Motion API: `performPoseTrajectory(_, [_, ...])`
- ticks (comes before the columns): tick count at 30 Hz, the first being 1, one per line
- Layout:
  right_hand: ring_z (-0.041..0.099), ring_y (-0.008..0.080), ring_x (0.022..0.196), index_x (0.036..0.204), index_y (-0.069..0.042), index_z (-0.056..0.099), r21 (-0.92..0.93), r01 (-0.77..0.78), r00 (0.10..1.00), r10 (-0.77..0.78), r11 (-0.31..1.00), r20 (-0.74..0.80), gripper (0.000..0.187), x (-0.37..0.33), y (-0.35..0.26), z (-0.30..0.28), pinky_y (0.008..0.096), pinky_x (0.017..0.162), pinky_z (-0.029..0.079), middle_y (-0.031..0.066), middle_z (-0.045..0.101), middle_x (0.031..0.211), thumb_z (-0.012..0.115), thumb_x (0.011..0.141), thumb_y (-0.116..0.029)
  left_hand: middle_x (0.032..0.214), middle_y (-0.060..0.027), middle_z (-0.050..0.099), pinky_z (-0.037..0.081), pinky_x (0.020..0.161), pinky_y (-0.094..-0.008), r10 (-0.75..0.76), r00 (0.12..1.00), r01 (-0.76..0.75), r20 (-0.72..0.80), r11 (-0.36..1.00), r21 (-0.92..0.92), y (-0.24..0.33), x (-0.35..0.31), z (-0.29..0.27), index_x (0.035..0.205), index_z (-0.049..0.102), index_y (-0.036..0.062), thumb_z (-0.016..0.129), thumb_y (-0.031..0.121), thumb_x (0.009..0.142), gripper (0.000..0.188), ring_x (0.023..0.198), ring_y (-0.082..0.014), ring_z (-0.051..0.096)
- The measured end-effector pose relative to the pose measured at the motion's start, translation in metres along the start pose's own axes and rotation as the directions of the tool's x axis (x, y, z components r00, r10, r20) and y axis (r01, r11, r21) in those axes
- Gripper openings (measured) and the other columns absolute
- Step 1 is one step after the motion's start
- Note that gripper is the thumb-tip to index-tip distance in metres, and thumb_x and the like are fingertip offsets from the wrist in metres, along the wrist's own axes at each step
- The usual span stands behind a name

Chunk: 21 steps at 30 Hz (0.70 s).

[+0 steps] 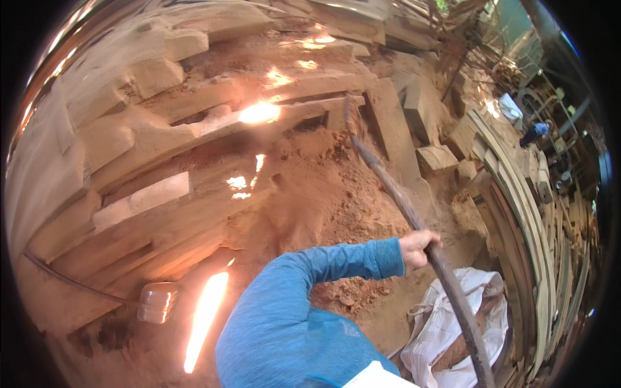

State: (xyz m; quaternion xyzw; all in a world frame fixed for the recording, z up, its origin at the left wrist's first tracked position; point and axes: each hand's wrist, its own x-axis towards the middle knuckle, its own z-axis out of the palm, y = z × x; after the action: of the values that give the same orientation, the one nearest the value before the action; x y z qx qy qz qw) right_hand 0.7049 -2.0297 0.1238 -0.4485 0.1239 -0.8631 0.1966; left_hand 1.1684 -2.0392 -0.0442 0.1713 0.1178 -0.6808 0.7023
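Observation:
My left hand [419, 248], at the end of a blue sleeve reaching across to the right, is closed round a long dark wooden-handled tool [394, 191]. The handle slants from the lower right up to the wood stacks. Its far end narrows into a reddish, blurred, brush-like part whose kind I cannot make out. That end lies over reddish-brown sawdust [362, 200] beside a beam. Below my left hand, a white sack [424, 336] gapes on the ground with reddish sawdust inside it. My right hand is out of sight.
Dusty timber beams [142, 200] lie stacked along the left and far side. Long planks [527, 226] stand in a curved-looking row at right. A clear plastic container [157, 302] sits at lower left. Another person [534, 133] in blue is far off at upper right.

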Motion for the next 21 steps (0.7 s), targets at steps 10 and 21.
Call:
performPoseTrajectory(10, [0.046,0.0122,0.061,0.091,-0.01,0.06,-0.442,0.034,0.987,-0.098,0.896,-0.124,0.02,-0.065,0.015,-0.239,0.0275,0.058,0.041,0.0007,0.046,0.066,0.051,0.086,-0.026,0.059,-0.0022,0.044,0.042,0.056,-0.0374,-0.268,0.907,0.318,-0.325,0.942,0.108,-0.091,0.071,-0.062,0.063,0.044,0.0126,0.057,0.012,0.076,0.019,0.053,-0.0198,0.044])
performPoseTrajectory(21, [0.03,0.0071,0.047,0.064,-0.015,0.038,0.523,-0.273,0.958,0.178,0.808,0.225,0.024,-0.04,0.035,0.086,0.0225,0.049,0.031,-0.0062,0.025,0.055,0.051,0.084,-0.02,0.062,-0.0103,0.056,0.053,0.063,-0.0462,0.363,0.927,-0.355,0.096,0.93,-0.098,0.1,-0.054,-0.015,0.074,0.052,0.0057,0.055,0.026,0.09,0.027,0.06,-0.0276,0.059])
